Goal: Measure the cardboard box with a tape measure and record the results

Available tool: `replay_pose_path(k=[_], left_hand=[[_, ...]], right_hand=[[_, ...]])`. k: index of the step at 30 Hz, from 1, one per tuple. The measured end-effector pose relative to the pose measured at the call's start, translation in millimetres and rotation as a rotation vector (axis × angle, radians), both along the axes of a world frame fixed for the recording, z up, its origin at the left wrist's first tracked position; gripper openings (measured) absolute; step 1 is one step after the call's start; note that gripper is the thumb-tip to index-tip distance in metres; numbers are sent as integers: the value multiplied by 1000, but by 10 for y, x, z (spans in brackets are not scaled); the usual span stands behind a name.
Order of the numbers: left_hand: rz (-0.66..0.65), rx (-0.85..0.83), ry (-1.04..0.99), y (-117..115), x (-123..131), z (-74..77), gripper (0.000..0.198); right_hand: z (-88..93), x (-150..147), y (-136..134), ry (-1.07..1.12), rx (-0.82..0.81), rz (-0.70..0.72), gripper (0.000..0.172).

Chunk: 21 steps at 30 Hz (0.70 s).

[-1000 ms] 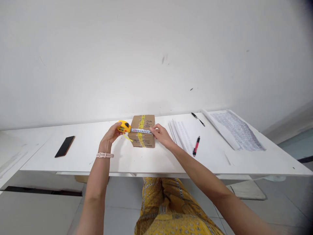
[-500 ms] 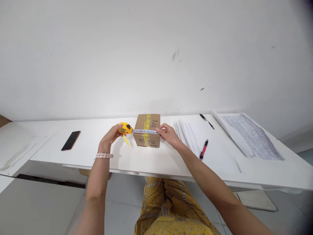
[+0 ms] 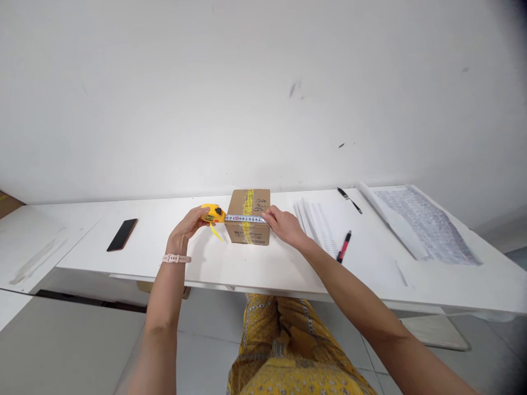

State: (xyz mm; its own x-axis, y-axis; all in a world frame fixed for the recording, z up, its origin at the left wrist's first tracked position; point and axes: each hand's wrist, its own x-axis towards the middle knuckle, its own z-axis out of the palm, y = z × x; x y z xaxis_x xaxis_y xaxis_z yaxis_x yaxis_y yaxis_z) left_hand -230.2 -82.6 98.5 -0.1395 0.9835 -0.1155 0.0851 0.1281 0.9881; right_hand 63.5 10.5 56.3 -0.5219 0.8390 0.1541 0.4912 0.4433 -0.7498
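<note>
A small cardboard box (image 3: 240, 204) with yellow printed tape and black handwriting sits on the white table (image 3: 230, 266). My left hand (image 3: 190, 224) is closed around a yellow tape measure (image 3: 214, 212) at the box's left side; its yellow strap hangs below the case. The white blade (image 3: 244, 218) stretches from the case across the box along its near top edge. At the right end, my right hand (image 3: 284, 225) pinches the blade against the box's right corner, and the fingers cover the blade's tip.
Left on the table lies a dark phone (image 3: 122, 235). To the right are printed papers (image 3: 323, 227), a red-and-black pen (image 3: 344, 247), a black pen (image 3: 349, 200) and more written sheets (image 3: 428, 222). A white wall (image 3: 247, 99) rises behind the table.
The case in my left hand has moved slightly right, closer against the box, and less blade shows. My right hand stays at the box's right corner, its fingers more curled. The view has shifted slightly.
</note>
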Motion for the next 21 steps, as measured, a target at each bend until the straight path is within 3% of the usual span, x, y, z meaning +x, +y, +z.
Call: replay_pose_path(k=[3, 5, 8, 11, 14, 18, 21], left_hand=[[-137, 16, 157, -254, 131, 121, 50], [-301, -2, 218, -492, 316, 145, 60], [-502, -34, 141, -856, 686, -9, 68], [-402, -26, -192, -1137, 1001, -321, 69], [-192, 116, -419, -1297, 1143, -565, 71], [6, 263, -484, -1339, 1135, -607, 62], [45, 258, -450, -1294, 1098, -564, 59]], right_hand=[[187, 94, -9, -96, 95, 35, 25], [339, 195, -24, -91, 181, 102, 25], [538, 323, -38, -42, 252, 239, 31], [586, 339, -1, 51, 181, 359, 36], [401, 243, 91, 204, 114, 364, 45], [-25, 59, 216, 13, 348, 403, 71], [-229, -48, 256, -159, 499, 388, 74]])
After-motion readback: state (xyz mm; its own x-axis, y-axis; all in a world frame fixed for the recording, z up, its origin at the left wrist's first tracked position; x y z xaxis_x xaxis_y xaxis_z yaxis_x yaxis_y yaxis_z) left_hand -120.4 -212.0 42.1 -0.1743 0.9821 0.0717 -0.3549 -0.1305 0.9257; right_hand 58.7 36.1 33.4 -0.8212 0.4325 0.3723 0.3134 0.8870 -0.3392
